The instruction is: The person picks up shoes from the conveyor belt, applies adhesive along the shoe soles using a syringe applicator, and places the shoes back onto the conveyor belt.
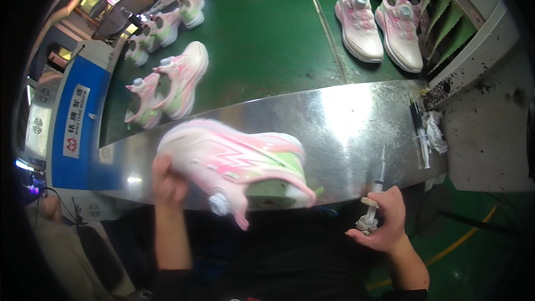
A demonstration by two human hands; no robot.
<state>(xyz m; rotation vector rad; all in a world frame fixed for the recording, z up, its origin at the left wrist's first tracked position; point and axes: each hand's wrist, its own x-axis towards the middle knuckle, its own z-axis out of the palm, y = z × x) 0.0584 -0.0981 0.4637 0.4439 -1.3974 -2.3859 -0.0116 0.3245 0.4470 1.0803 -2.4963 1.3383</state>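
Observation:
My left hand (170,183) is closed on the toe end of a pink, white and green sneaker (223,148). The shoe is held on its side above the metal ledge, its opening and white dial toward me and its heel to the right. In my right hand (389,220) is a clear syringe (379,174), its needle tip pointing up and away from me. A crumpled whitish wad (366,224) sits at the plunger end, by my thumb. The syringe is apart from the shoe, to its right.
A steel ledge (329,114) borders the green conveyor belt (262,33). A pair of sneakers (359,28) stands far right; more shoes (184,78) line the left. Another syringe (421,136) and crumpled tissue (436,133) lie at the ledge's right end. A blue-white machine housing (78,117) stands left.

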